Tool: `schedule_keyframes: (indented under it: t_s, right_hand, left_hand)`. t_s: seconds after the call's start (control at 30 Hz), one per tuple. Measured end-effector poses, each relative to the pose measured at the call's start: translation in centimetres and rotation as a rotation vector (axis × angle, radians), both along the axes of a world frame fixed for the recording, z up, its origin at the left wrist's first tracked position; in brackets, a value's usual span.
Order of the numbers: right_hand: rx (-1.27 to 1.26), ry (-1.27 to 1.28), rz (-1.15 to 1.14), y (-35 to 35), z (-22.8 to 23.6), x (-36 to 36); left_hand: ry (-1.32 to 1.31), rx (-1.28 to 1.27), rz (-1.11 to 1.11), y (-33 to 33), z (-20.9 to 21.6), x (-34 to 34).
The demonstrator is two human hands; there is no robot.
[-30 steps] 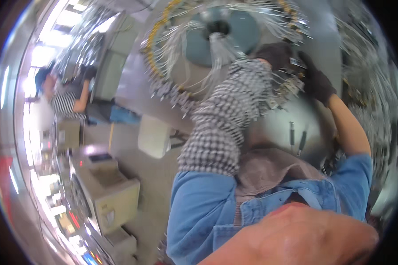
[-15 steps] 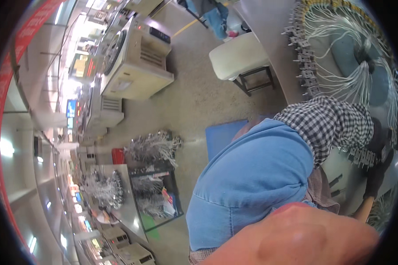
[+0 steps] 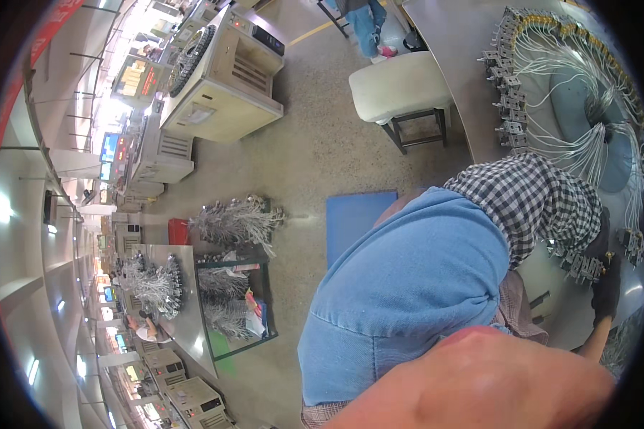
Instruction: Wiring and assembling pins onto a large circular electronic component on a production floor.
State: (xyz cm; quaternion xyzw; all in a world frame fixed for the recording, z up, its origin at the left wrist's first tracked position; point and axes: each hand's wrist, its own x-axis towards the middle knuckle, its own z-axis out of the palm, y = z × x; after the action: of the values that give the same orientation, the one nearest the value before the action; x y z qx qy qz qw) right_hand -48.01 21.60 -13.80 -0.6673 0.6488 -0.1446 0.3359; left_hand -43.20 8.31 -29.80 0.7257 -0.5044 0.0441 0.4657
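Wide concrete floor [image 3: 315, 121] here, speckled and grey-brown, and along its right side runs the grey metal worktable [image 3: 454, 43]! Across the way, a beige cabinet machine [image 3: 222, 107] with a slatted side; near the table, a white padded stool [image 3: 401, 86] on dark legs. On the tabletop sits the big ring of white-wired metal connectors [image 3: 579, 154], fanned around a blue-grey disc [image 3: 565, 100]. Down on the floor, a blue mat [image 3: 358, 218]. And the dark-gloved hands! Left hand [image 3: 598, 232] and right hand [image 3: 607, 292] meet at the ring's near edge; spread or pinching, I can't tell. Beside them, two slim dark-handled tools [image 3: 540, 300] on the table
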Motion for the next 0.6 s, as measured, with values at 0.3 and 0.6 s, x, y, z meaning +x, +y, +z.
schedule_keyframes:
  t_s: [0.3, 0.6]
  right_hand:
    - [-0.037, 0.793, 0.284, -3.5, 2.4, 2.7]
    - [-0.296, 0.147, -0.392, 8.8, 10.7, 9.4]
  left_hand:
    - [-0.125, 0.135, -0.027, -0.5, 3.9, 7.2]
    - [-1.119, 0.432, -0.927, 4.8, 21.4, 18.9]
